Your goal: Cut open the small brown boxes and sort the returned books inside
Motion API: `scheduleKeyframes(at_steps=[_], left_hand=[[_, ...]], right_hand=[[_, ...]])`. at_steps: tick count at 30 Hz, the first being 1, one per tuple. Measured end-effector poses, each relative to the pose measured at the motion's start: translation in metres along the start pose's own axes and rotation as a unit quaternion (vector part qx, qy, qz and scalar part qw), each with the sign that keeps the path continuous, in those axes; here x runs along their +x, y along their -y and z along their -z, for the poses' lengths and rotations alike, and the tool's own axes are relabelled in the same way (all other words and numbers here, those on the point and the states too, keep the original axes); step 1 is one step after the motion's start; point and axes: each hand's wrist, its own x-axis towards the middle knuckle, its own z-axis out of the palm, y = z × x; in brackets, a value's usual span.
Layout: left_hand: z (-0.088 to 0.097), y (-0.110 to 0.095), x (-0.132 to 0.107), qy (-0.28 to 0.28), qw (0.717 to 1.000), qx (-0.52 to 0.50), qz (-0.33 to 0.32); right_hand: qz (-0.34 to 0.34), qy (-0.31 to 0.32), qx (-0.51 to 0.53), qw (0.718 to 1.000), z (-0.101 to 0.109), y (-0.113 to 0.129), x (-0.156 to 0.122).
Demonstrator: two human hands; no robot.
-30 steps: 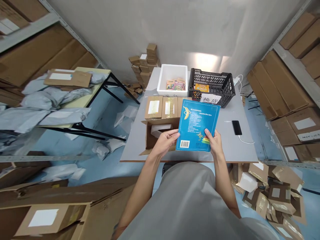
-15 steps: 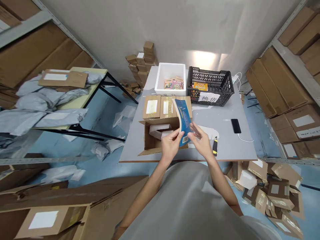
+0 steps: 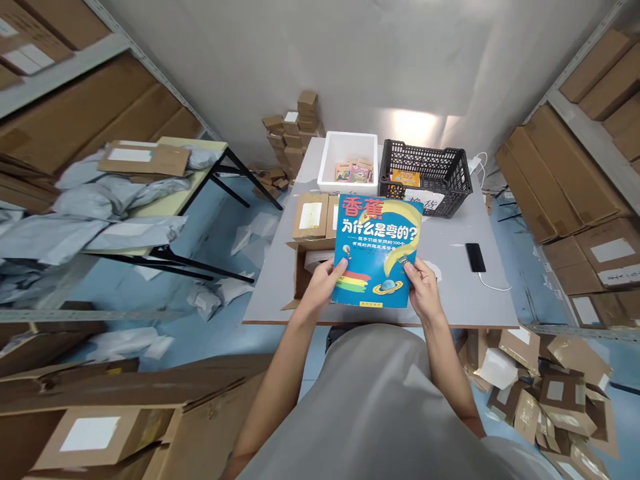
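Note:
A blue book (image 3: pixel 375 257) with red and white lettering and a yellow arc on its cover faces me over the table's front part. My left hand (image 3: pixel 323 283) pinches its lower left edge, thumb on the cover. On the opposite edge my right hand (image 3: pixel 423 287) grips it the same way. Behind the book stands an open cardboard box (image 3: pixel 303 270), partly covered, with something white inside. Small closed cartons (image 3: pixel 310 217) with white labels sit just beyond that box, some of them hidden by the book.
At the table's back are a white foam box (image 3: pixel 347 157) with booklets and a black plastic crate (image 3: pixel 453 177) with an orange item. A phone (image 3: pixel 475 257) on a cable lies right. Grey parcels (image 3: pixel 95 200) cover a left table; discarded cartons (image 3: pixel 555 393) heap on the floor at right.
The book has turned from edge-on, back cover showing, to its front cover facing me. My right hand has closed on its right edge. The yellow-black cutter is now hidden.

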Motion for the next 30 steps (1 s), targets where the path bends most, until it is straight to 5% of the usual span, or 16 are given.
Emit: scheduleKeyframes(at_steps=[3,11,17,20,23,27,30], left_hand=[[-0.001,-0.001,-0.006,0.039,0.996,-0.065,0.045],[-0.018,-0.002,-0.014,-0.019,0.996,-0.084,-0.011],[-0.039,0.004,-0.02,-0.098,0.986,-0.01,-0.132],[-0.059,0.015,-0.028,-0.121,0.977,0.052,-0.167],[-0.072,0.024,-0.036,-0.058,0.968,0.123,-0.21],[-0.062,0.026,-0.03,0.071,0.953,0.178,-0.235],[-0.039,0.021,-0.012,-0.005,0.968,0.14,-0.206]], right_hand=[[-0.004,0.001,0.007,1.0,0.003,-0.01,0.005],[-0.02,-0.008,-0.024,0.999,0.012,-0.032,0.022],[0.058,-0.147,-0.137,0.978,-0.004,-0.034,0.017],[0.07,-0.086,-0.145,0.983,-0.022,-0.028,0.001],[0.077,-0.055,-0.172,0.981,-0.034,-0.021,-0.008],[0.088,-0.109,-0.198,0.97,-0.025,-0.015,-0.001],[0.047,-0.093,-0.137,0.985,-0.013,-0.014,0.001]])
